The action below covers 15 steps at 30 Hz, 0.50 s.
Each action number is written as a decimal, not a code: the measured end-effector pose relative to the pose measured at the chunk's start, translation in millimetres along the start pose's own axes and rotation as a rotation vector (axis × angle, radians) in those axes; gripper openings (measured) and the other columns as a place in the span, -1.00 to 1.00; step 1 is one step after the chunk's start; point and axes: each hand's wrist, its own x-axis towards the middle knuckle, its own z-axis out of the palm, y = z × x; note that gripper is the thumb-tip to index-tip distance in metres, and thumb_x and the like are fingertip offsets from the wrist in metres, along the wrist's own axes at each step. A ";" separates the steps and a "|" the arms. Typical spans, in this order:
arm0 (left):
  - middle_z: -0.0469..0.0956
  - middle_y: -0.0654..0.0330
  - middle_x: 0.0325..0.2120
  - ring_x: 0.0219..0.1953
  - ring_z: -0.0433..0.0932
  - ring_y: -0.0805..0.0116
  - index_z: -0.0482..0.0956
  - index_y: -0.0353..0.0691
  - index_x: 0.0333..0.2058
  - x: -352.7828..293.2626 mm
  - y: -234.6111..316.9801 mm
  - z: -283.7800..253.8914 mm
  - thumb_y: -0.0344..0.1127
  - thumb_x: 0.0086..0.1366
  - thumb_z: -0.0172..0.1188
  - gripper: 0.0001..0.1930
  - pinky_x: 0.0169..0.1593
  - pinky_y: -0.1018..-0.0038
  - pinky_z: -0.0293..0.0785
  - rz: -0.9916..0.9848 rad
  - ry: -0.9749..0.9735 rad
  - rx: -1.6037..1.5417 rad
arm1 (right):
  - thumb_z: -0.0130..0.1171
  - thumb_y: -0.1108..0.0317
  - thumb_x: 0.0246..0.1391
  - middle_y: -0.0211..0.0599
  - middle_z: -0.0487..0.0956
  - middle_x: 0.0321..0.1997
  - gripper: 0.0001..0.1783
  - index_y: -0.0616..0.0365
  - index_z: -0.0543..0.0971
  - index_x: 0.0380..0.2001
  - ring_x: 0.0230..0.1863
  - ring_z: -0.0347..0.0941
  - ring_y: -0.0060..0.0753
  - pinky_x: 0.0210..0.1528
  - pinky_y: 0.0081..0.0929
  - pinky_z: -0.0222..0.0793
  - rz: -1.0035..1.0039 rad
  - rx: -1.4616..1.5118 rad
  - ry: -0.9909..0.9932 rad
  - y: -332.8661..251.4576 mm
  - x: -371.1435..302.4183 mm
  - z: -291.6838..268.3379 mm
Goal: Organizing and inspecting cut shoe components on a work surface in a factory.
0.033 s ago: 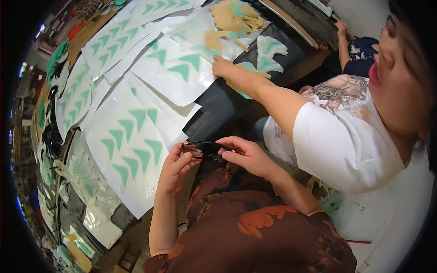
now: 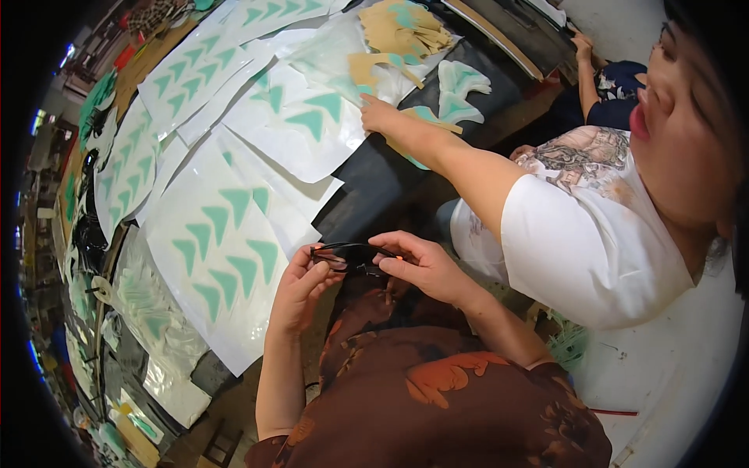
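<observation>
Both hands are on the same item from where I'm sitting: a black glasses-like thing (image 2: 360, 256), pretty much mid-frame, up off the table and just above the lap of the brown floral clothing (image 2: 437, 378). My left hand (image 2: 299, 282) has its left end pinched, thumb against the fingers, hardly any gap. My right hand (image 2: 419, 264) has the other end between thumb and forefinger, also nearly closed up; can't tell what the lower fingers are doing under there. A bit of orange shows by the right fingertips, too small for me to make out.

Left of centre there's a big white sheet (image 2: 243, 335) with rows of green bent shapes (image 2: 214, 222), and more sheets like it overlap toward the upper left. The dark tabletop (image 2: 355, 204) shows between those and my hands.

Upper middle, a co-worker's hand (image 2: 379, 117) reaches in from the right, fingertips right by a tan cutout (image 2: 363, 70); can't tell if they touch. A pile of tan pieces (image 2: 406, 33) lies above that, with pale green-and-white curved pieces (image 2: 462, 92) to the right.
</observation>
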 end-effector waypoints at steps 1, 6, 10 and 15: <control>0.46 0.13 -0.27 -0.23 0.48 0.36 0.34 -0.25 -0.14 -4.2 1.2 -1.9 -0.35 0.23 -0.03 -0.77 -0.09 0.42 0.41 0.011 0.026 0.023 | 0.01 0.41 0.09 -0.38 0.44 -0.22 -0.66 0.21 0.34 -0.04 -0.29 0.41 -0.64 -0.32 -0.67 0.40 -0.058 -0.091 0.008 -1.5 2.0 2.5; 0.46 0.12 -0.27 -0.22 0.48 0.34 0.31 -0.27 -0.11 -1.4 7.9 -1.8 -0.36 0.21 -0.02 -0.73 -0.07 0.40 0.41 0.014 -0.048 0.031 | 0.07 0.38 0.06 -0.48 0.44 -0.26 -0.69 0.21 0.41 -0.11 -0.25 0.32 -0.74 -0.18 -0.72 0.26 -0.023 0.179 0.061 -17.8 4.2 5.6; 0.46 0.12 -0.25 -0.15 0.46 0.30 0.31 -0.28 -0.09 -6.4 20.9 3.7 -0.36 0.14 0.08 -0.65 0.00 0.35 0.37 0.069 -0.069 0.000 | 0.05 0.42 0.06 -0.42 0.43 -0.18 -0.68 0.23 0.39 -0.08 -0.16 0.35 -0.65 -0.08 -0.67 0.25 -0.077 0.258 0.036 -31.0 9.6 8.7; 0.43 0.15 -0.17 -0.10 0.42 0.36 0.31 -0.26 -0.08 -13.1 24.9 -4.1 -0.35 0.07 0.21 -0.57 0.03 0.44 0.30 0.060 -0.139 0.047 | 0.05 0.43 0.05 -0.38 0.41 -0.12 -0.67 0.26 0.38 -0.08 -0.10 0.36 -0.58 -0.02 -0.64 0.24 -0.125 0.371 0.008 -40.0 12.4 13.0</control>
